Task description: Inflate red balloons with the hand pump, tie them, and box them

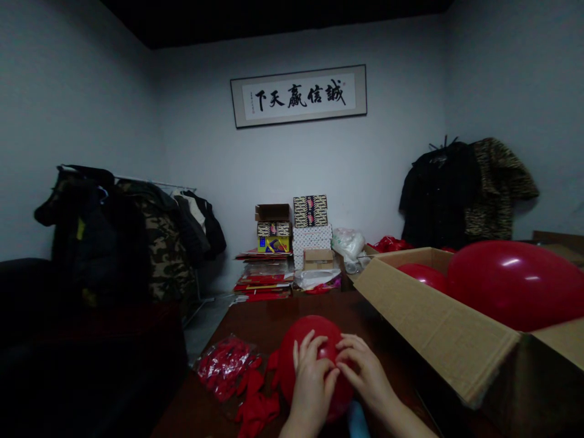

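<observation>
An inflated red balloon [292, 340] sits low over the brown table, directly in front of me. My left hand [314, 377] lies on its near side, thumb and forefinger drawn together while other fingers rest on the rubber. Close beside it, my right hand [365, 368] pinches at the balloon with bent fingers, and the fingertips of both hands nearly meet. Whatever bit of rubber is between them is too small to make out. Below my right hand, part of a light-blue object [357, 420] shows; its kind is unclear.
Left of the balloon lie a clear bag of red balloons [225, 365] and loose flat balloons [258, 410] on the table [255, 313]. An open cardboard box [438, 328] holding large inflated balloons [515, 283] stands at right. Stacked boxes [311, 240] are against the back wall.
</observation>
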`<state>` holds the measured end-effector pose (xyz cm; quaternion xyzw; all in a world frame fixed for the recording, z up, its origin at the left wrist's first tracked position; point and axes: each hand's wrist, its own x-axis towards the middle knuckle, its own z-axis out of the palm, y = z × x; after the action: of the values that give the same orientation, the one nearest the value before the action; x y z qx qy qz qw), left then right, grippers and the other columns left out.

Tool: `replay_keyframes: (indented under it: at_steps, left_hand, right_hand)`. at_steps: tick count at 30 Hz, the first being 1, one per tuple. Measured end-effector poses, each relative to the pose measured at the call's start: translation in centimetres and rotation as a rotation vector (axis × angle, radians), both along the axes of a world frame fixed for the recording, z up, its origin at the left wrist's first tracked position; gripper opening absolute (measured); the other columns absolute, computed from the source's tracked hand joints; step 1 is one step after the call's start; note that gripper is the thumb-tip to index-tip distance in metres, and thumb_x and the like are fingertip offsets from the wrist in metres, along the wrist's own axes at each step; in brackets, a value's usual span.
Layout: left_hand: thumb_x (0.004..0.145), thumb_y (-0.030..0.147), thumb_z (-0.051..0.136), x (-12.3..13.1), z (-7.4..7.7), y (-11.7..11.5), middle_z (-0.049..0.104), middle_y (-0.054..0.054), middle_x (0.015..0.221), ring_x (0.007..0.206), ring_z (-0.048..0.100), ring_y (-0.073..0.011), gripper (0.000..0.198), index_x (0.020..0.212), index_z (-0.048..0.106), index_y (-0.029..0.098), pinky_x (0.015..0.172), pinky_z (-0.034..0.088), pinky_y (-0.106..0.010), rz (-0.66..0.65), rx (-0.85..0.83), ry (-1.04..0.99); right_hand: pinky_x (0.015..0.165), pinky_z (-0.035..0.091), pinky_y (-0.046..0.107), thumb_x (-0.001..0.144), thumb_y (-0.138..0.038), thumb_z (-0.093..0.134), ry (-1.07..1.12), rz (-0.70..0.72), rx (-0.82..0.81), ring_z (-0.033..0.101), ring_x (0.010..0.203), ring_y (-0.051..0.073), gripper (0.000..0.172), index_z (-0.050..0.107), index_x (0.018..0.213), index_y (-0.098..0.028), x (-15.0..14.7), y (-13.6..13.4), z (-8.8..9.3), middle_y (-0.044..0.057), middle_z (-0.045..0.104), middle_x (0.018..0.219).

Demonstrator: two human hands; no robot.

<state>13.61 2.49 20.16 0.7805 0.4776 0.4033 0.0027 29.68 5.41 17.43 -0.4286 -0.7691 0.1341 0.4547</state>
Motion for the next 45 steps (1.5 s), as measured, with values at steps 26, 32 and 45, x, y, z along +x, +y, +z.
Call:
replay_keyframes:
  at_steps: [26,32,45]
  left_hand:
    - [0.07,0.01,0.057,-2.7,2.1,-0.1,0.059,-0.003,0.117,0.121,0.043,-0.0271,0.017,0.066,0.065,0.024,0.104,0.019,-0.064,0.083,0.162,0.051]
    - [0.07,0.008,0.055,-2.8,3.0,-0.4,0.059,-0.005,0.116,0.122,0.042,-0.0277,0.019,0.068,0.065,0.024,0.104,0.017,-0.066,0.116,0.183,0.021]
    - [0.064,0.009,0.058,-2.0,2.6,-0.8,0.061,-0.006,0.111,0.114,0.049,-0.0275,0.016,0.065,0.066,0.023,0.102,0.024,-0.061,0.037,-0.052,-0.067]
  right_hand:
    - [0.113,0.014,0.045,0.067,-0.028,0.065,-0.02,0.453,-0.358,0.019,0.139,0.022,0.007,0.066,0.071,-0.023,-0.4,-2.0,6.4,0.003,0.042,0.141]
    - [0.111,-0.009,0.057,0.051,-0.031,0.075,-0.433,0.236,-0.125,0.023,0.136,0.031,0.015,0.066,0.061,-0.024,-0.9,-2.8,7.4,-0.001,0.051,0.132]
    - [0.113,0.015,0.054,0.085,-0.034,0.044,0.068,0.185,0.072,0.008,0.141,0.022,0.024,0.064,0.099,-0.032,-1.5,-1.1,4.3,-0.001,0.022,0.152]
